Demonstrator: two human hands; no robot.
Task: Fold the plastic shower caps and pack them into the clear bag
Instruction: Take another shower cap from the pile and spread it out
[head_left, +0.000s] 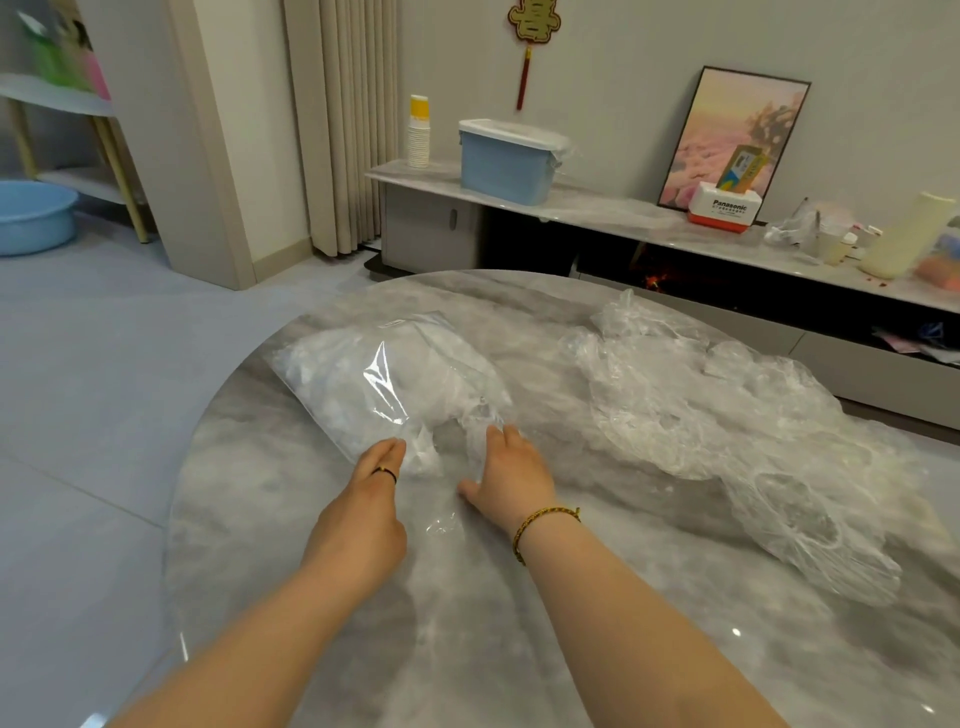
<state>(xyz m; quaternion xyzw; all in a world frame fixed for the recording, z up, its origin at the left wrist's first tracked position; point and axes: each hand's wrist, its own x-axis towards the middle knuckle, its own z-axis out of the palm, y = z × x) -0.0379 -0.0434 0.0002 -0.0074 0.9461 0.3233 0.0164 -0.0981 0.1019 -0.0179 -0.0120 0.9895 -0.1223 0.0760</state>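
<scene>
— While the clear bag (384, 374) lies ahead-left, mouth toward you, where's the unpacked stuff?
— Loose shower caps (727, 415) lie rightward, nearer my right hand (511, 478), spread flat; my left hand (363, 504) touches the mouth, grip unclear.

Place: we take this for a home living room.
Table: we look down on a round, marble-look table (519, 649).
Beyond the table: we see a long low cabinet (597, 210) carrying a blue lidded box (506, 166), stacked paper cups (418, 135) and a framed picture (727, 135) leaning on the wall.
Above that: a red-and-gold wall ornament (532, 26) and a pleated curtain (343, 124).
Left of the table: a blue basin (31, 215) on the tiled floor (104, 364).
</scene>
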